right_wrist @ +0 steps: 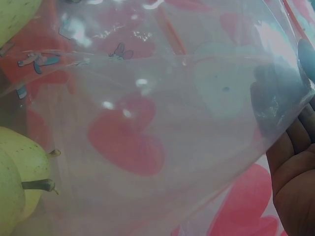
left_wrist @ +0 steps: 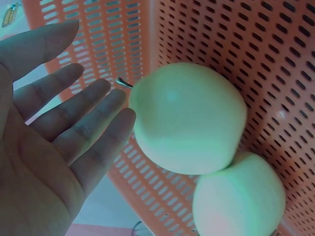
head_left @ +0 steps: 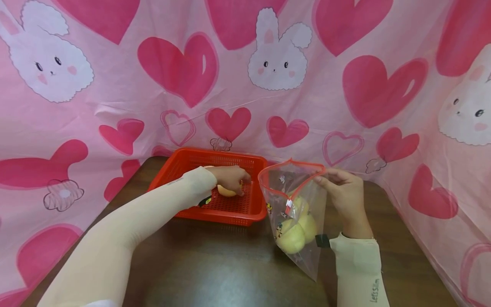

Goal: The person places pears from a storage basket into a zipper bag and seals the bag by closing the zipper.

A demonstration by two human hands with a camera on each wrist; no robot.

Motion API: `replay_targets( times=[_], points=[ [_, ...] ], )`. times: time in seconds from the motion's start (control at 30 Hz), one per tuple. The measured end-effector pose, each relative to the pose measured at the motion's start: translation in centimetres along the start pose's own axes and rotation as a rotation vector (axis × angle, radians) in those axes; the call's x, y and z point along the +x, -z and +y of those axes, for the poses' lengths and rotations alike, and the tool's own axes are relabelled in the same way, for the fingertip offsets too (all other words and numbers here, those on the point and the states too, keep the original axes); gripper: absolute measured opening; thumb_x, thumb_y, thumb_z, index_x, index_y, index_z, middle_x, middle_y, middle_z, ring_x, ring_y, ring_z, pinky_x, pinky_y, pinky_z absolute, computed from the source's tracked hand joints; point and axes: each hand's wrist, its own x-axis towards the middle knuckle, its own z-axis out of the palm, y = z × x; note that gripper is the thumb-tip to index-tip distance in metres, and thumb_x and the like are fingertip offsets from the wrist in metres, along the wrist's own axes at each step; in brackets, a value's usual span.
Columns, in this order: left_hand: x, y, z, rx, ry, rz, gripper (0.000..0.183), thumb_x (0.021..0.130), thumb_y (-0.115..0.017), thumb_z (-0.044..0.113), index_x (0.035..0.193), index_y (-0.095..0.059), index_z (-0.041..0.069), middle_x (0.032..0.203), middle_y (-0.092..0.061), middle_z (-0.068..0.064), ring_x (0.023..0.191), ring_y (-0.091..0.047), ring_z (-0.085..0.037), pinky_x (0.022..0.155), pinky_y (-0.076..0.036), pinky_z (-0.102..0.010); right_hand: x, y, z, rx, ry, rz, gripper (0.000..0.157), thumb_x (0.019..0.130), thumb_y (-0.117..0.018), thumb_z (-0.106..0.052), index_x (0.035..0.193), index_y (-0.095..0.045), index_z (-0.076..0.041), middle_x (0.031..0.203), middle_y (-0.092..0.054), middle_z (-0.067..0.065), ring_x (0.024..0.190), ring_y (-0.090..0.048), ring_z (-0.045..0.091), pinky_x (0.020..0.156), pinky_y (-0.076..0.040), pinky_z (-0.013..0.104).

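Note:
My left hand [head_left: 232, 175] reaches down into a red perforated basket [head_left: 230, 219], over a pale yellow pear [head_left: 226, 192]. In the left wrist view its fingers are spread and fairly straight, with the fingertips [left_wrist: 125, 120] beside that round pear [left_wrist: 187, 118] near its stem. A second pear [left_wrist: 241, 196] lies against the first. My right hand [head_left: 347, 192] pinches the red-edged rim of a clear zipper bag [head_left: 312, 260], holding its mouth open. Several pears [head_left: 290, 238] sit inside the bag. The right wrist view shows pear stems through the plastic, and the hand [right_wrist: 295, 184] partly behind it.
A dark wooden table [head_left: 207, 260] bears the basket. Pink cloth [head_left: 238, 98] printed with hearts and rabbits hangs behind and at both sides. The bag's white slider [head_left: 289, 204] hangs at the front of its rim.

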Motion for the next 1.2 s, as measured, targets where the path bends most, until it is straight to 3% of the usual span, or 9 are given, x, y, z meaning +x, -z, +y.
replay_targets(
  times=[0.5,0.67,0.87,1.2],
  points=[
    [0.6,-0.2,0.6,0.008,0.015,-0.019,0.056,0.082,-0.078,0.023,0.135,-0.059,0.017,0.131,-0.06,-0.005,0.121,-0.053,-0.025,0.101,-0.042,-0.049,0.0,0.0,0.1,0.014,0.008,0.001,0.017,0.078,-0.073,0.014,0.093,-0.066,0.019,0.081,-0.072,0.006,0.075,-0.067,0.013,0.07,-0.054,0.023],
    [0.8,0.2,-0.4,0.05,0.011,0.005,0.057,0.082,-0.078,0.02,0.135,-0.059,0.015,0.131,-0.06,-0.006,0.12,-0.054,-0.025,0.099,-0.044,-0.046,0.0,0.1,0.1,0.005,0.009,0.006,0.017,0.078,-0.073,0.014,0.093,-0.065,0.019,0.082,-0.072,0.005,0.076,-0.068,0.013,0.071,-0.054,0.023],
    [0.9,0.6,-1.7,0.115,0.07,0.003,0.059,0.081,-0.078,0.02,0.136,-0.057,0.012,0.131,-0.06,-0.005,0.12,-0.054,-0.021,0.101,-0.043,-0.044,0.0,0.0,0.0,-0.002,0.002,0.006,0.018,0.078,-0.073,0.013,0.093,-0.066,0.019,0.083,-0.072,0.005,0.076,-0.068,0.013,0.071,-0.054,0.023],
    [1.3,0.4,-2.7,0.096,0.121,0.01,0.062,0.081,-0.079,0.024,0.137,-0.057,0.011,0.132,-0.059,-0.004,0.121,-0.053,-0.02,0.1,-0.043,-0.041,0.0,0.1,0.0,0.041,0.019,-0.02,0.018,0.078,-0.071,0.016,0.093,-0.064,0.021,0.086,-0.073,0.006,0.08,-0.069,0.014,0.074,-0.054,0.024]
  ],
)
